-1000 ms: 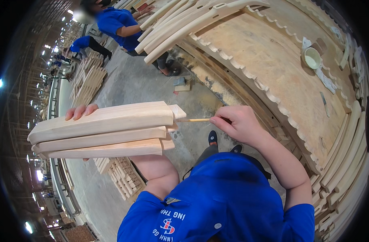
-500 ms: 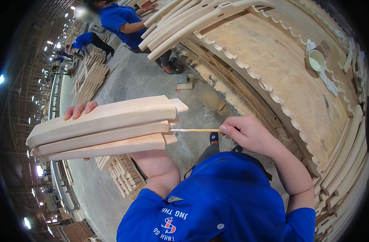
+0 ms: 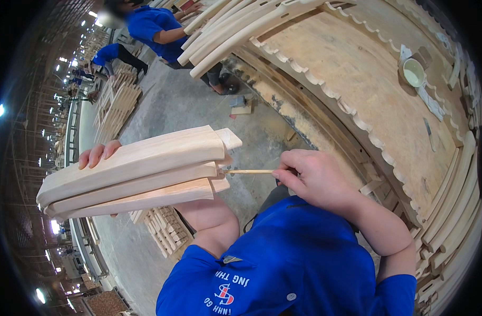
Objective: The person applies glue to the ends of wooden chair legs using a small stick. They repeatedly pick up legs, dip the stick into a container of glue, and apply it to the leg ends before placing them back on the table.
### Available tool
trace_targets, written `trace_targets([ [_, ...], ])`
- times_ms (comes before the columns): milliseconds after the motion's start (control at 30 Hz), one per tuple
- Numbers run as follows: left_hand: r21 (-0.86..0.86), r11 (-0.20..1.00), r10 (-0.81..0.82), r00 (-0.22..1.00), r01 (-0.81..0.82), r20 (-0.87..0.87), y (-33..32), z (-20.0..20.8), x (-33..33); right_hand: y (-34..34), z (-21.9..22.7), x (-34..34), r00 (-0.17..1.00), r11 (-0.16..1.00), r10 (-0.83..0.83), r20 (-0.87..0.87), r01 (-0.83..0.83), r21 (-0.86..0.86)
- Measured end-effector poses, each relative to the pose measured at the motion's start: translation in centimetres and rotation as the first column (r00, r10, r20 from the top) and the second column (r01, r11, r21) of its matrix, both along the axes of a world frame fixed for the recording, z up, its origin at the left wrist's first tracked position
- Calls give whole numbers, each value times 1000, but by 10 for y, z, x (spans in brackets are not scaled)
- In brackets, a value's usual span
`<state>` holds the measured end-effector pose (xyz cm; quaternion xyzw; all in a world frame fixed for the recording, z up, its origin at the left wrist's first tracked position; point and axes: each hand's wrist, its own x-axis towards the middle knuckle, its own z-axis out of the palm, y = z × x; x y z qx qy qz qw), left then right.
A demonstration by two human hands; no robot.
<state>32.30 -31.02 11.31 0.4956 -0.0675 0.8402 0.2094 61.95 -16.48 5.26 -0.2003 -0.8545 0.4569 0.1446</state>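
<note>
My left hand [image 3: 100,154] is wrapped round a bundle of pale, slightly curved wooden slats [image 3: 140,158]. Its fingers show over the top edge; the palm and most of the thumb are hidden behind the wood. Narrower tenons stick out at the right end of the slats. In my right hand [image 3: 312,176], closed in a pinch, is a thin wooden stick [image 3: 247,171]. The stick points left, and its far tip reaches in among the tenons, where the wood partly hides it.
A large wooden table [image 3: 378,105] with scalloped edging curves along the right, bearing a light-coloured cup [image 3: 412,72] and a thin tool [image 3: 428,134]. Curved wooden parts [image 3: 451,210] are stacked at its near end. A co-worker [image 3: 154,31] stands at the far side. Wood pieces [image 3: 162,229] are stacked low behind my left arm.
My right hand has moved left, bringing the stick's tip in among the tenons. The bundle in my left hand has shifted slightly, its right end a little to the left.
</note>
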Motion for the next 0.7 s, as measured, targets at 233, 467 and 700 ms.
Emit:
trace_targets([
  [233, 14, 995, 101, 995, -101, 10, -3, -2, -1, -10, -16, -3, 958, 888, -43, -282, 166, 428],
  [467, -53, 979, 186, 972, -196, -144, 0, -4, -2, -12, -32, -1, 880, 759, -14, -476, 319, 567],
  [700, -112, 866, 426, 837, -487, -342, -5, -10, -5, -7, -24, 7, 879, 644, 19, -476, 353, 678],
])
